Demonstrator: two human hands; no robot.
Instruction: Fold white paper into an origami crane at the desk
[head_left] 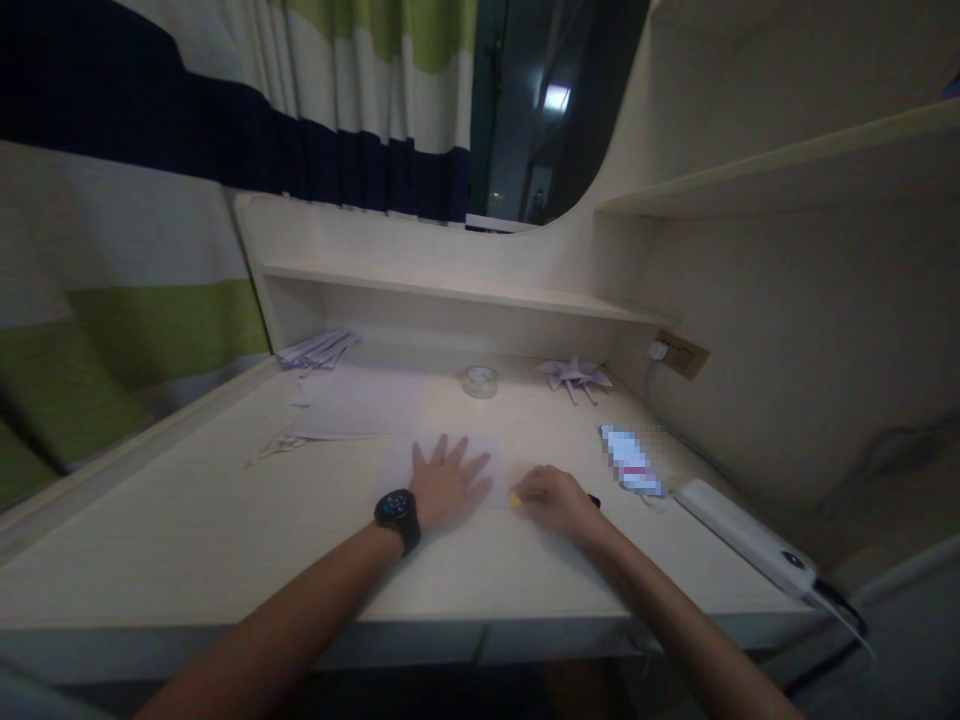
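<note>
My left hand (448, 485) lies flat with its fingers spread on a sheet of white paper (484, 455). A black watch (397, 513) is on that wrist. Beside the paper's right edge, my right hand (553, 497) is closed around a slim object with a yellow end (515, 498). A dark end (594, 501) sticks out on the other side of the fist, apparently part of the same object. The fingers cover its middle, so its kind cannot be made out.
Larger white sheets (360, 400) and folded paper strips (319, 350) lie at the back left, near thin scraps (277, 445). Behind the hands are a roll of clear tape (480, 382) and folded paper shapes (575, 375). A phone (631, 462) and white power strip (746, 535) lie right.
</note>
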